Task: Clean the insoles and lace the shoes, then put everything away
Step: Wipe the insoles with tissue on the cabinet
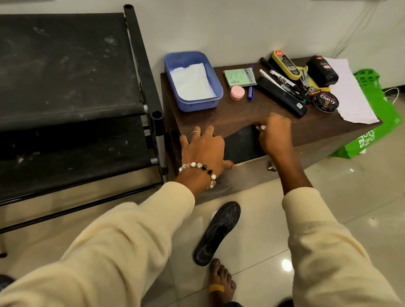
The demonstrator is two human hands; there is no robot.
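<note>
A black insole [241, 144] lies flat on the front edge of the low brown cabinet [242, 115]. My left hand [204, 151] presses its left end down, fingers spread flat. My right hand [275, 133] is closed on a small white wipe [263, 127] held against the insole's far right part. A second black insole [217, 233] with pale scribble marks lies on the floor below, near a bare foot [221, 284]. No shoes or laces are in view.
A blue tub [193, 81] holding white wipes sits at the cabinet's back left. Polish tins, markers, a black brush, a pink jar [237, 92] and paper [350, 90] crowd the back right. A black shoe rack [67, 89] stands left; a green bag [379, 114] right.
</note>
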